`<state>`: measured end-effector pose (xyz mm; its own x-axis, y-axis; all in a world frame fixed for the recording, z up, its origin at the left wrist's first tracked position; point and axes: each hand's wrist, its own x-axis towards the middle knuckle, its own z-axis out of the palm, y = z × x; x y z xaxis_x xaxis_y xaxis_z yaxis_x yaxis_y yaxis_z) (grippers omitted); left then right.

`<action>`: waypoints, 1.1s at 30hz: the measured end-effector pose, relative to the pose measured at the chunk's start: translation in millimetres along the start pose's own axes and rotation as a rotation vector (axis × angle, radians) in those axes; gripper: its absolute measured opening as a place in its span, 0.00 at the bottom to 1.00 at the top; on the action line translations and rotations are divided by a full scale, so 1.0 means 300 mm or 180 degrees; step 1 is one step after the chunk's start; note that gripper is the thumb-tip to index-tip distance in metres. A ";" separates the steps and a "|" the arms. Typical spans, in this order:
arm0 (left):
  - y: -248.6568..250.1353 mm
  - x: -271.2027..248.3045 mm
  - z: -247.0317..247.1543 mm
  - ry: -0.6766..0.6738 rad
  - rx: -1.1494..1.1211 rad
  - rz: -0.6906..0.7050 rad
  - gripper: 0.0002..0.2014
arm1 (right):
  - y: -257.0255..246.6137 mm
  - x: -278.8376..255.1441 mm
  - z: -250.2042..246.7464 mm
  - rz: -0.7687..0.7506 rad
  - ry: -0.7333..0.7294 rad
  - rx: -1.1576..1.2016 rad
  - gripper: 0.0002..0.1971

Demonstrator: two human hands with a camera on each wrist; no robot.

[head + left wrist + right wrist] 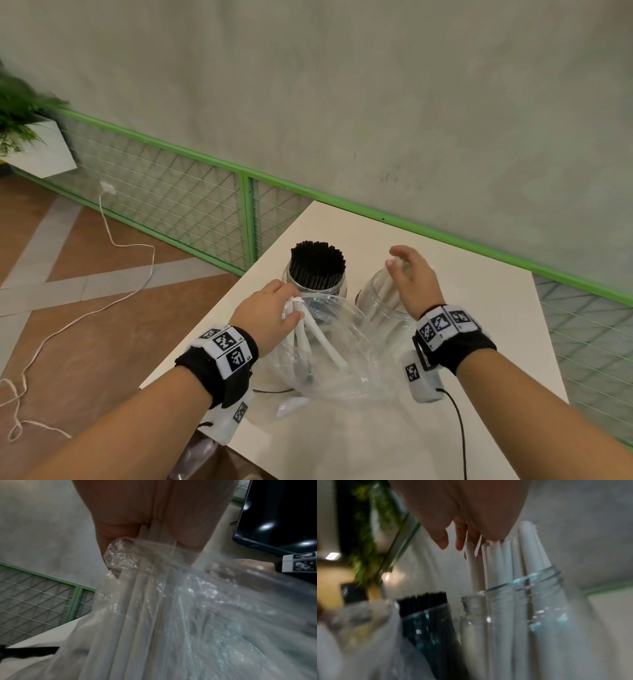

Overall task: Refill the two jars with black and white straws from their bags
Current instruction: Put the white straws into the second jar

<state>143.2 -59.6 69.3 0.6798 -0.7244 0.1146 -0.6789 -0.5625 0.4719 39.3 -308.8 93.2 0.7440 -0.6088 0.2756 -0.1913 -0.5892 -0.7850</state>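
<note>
1. Head view: two clear jars are standing side by side on the white bench [445, 428]. The left jar [317, 284] is already looking packed with black straws [317, 262], so that half is reading as done. The right jar [383, 294] is holding only a few white straws [390, 284], so it is still filling. The right hand [414, 277] is hovering over them with fingers spread and relaxed, gripping nothing. The left hand [274, 310] is pinching a few remaining white straws through the clear plastic bag [342, 359], which is looking nearly empty and is lying crumpled in front of the jars.

2. Left wrist view: the left hand's fingers [120, 531] are clenching gathered bag film [214, 615] together with a small bundle of white straws [137, 601] running down inside it. A dark screen [278, 513] is showing at the upper right.

3. Right wrist view: the open fingers [442, 539] are touching or nearly touching the tops of the white straws [505, 561] standing in the threaded jar [522, 615]; blur is hiding which. The black straws [429, 608] are sitting in the neighbouring jar.

4. Judged from this, what is left is moving the last white straws into the right jar.
</note>
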 end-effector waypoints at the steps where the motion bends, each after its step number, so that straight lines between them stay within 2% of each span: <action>1: 0.000 0.000 0.000 0.0012 0.0000 0.0009 0.14 | 0.010 -0.008 0.007 -0.0122 -0.0288 -0.0566 0.19; 4: 0.000 0.003 0.000 0.0043 0.0013 0.0011 0.13 | 0.026 -0.010 0.024 -0.0331 -0.1067 -0.2097 0.27; 7: 0.000 0.002 -0.002 0.0044 0.0030 -0.0004 0.13 | 0.030 0.012 0.012 -0.0414 -0.1239 -0.2708 0.31; 11: 0.000 0.001 -0.002 0.0035 0.0048 -0.0008 0.13 | 0.046 0.050 -0.040 -0.0200 -0.0849 -0.2670 0.38; 15: 0.002 0.003 -0.001 0.0021 0.0044 -0.0013 0.14 | 0.099 0.080 -0.055 0.0006 -0.1079 -0.2452 0.43; 17: 0.002 0.004 -0.001 0.0024 0.0033 -0.0011 0.13 | 0.112 0.085 -0.044 -0.0097 -0.1050 -0.2409 0.37; 21: 0.002 0.005 -0.001 0.0030 -0.0008 0.0003 0.13 | 0.115 0.088 -0.009 -0.0480 -0.0590 -0.2367 0.23; 25: 0.002 0.007 -0.005 0.0020 -0.0006 0.0006 0.13 | 0.100 0.136 -0.021 -0.0991 -0.0221 -0.2003 0.16; 27: 0.001 0.008 -0.005 0.0015 -0.0015 0.0009 0.13 | 0.080 0.159 -0.031 -0.0947 -0.0302 -0.2122 0.15; 30: 0.002 0.010 -0.006 0.0003 -0.0047 0.0010 0.13 | 0.089 0.162 -0.022 -0.0505 -0.0681 -0.2626 0.19; 33: 0.003 0.008 -0.006 -0.0016 -0.0027 0.0014 0.13 | 0.107 0.151 -0.012 -0.0186 -0.0904 -0.2260 0.21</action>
<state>144.8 -61.2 71.5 0.6755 -0.7288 0.1124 -0.6794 -0.5559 0.4790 64.4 -357.2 82.5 0.8831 -0.4628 0.0771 -0.4407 -0.8746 -0.2023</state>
